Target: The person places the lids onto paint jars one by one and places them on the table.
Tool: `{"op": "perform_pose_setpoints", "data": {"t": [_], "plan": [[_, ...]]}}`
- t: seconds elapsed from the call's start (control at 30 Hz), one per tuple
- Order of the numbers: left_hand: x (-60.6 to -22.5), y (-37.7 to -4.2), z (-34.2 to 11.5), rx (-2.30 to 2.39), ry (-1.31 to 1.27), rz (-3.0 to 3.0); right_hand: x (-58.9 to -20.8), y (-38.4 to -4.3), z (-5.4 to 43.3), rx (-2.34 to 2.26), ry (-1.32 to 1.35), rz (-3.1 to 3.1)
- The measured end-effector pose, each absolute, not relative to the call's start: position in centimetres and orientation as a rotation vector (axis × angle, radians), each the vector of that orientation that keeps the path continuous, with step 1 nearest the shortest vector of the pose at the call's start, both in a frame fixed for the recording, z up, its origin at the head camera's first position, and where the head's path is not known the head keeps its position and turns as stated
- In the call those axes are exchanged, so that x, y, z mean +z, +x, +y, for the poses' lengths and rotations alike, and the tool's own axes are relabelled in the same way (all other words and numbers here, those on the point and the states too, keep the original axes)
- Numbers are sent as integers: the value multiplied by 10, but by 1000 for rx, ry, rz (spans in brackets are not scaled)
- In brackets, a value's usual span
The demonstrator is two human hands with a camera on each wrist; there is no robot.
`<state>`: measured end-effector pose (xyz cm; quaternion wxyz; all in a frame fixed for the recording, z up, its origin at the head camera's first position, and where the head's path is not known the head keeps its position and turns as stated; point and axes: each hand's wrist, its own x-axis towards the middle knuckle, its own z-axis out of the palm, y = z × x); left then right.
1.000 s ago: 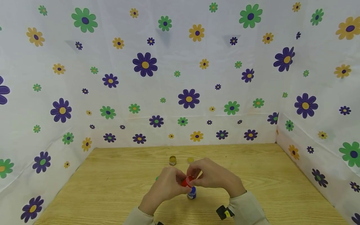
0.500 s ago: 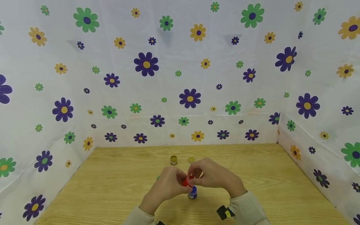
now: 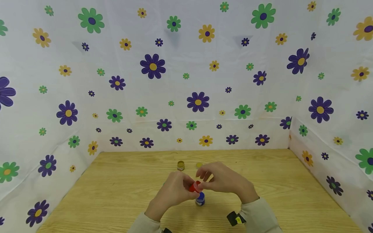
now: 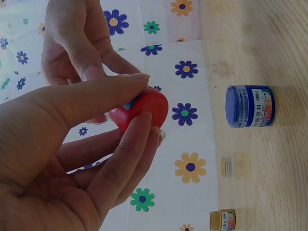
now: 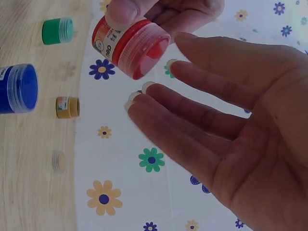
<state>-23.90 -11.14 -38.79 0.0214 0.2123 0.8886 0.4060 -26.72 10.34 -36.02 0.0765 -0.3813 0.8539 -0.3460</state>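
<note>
My left hand (image 3: 174,189) grips a small red paint jar (image 5: 131,47) by its body, tilted on its side above the table. A clear ribbed lid (image 5: 143,52) sits on the jar's end and faces my right hand (image 3: 225,182). The right fingers (image 5: 168,130) are loosely extended and spread, with the thumb tip right by the lid. Below the hands stands a blue paint jar (image 3: 200,200), its lid on. Much of the red jar is covered by left fingers in the left wrist view.
An ochre-yellow paint jar (image 3: 181,166) without its lid stands farther back on the wooden table (image 3: 122,191). A round lid (image 3: 199,165) lies to its right. A green paint jar (image 5: 57,31) stands to the left, mostly hidden in the head view. Flower-patterned sheets (image 3: 172,90) surround the table.
The right fingers have loosened and spread from the red jar's lid, and that hand has shifted slightly right. The left hand keeps its grip. The head view has turned slightly left.
</note>
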Motion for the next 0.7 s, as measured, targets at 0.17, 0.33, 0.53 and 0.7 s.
{"op": "perform_pose_setpoints", "data": {"t": [0.17, 0.33, 0.53, 0.7], "plan": [[-388, -240, -111, 1267, 657, 2743, -359, -265, 101, -1099, -1182, 2481], [-387, -240, -110, 1272, 644, 2733, -361, -265, 99, -1102, -1191, 2466], [-387, -239, -111, 1271, 650, 2737, -363, -265, 99, -1088, -1178, 2467], [-387, -240, -111, 1272, 664, 2740, -362, -266, 99, -1071, -1204, 2479]]}}
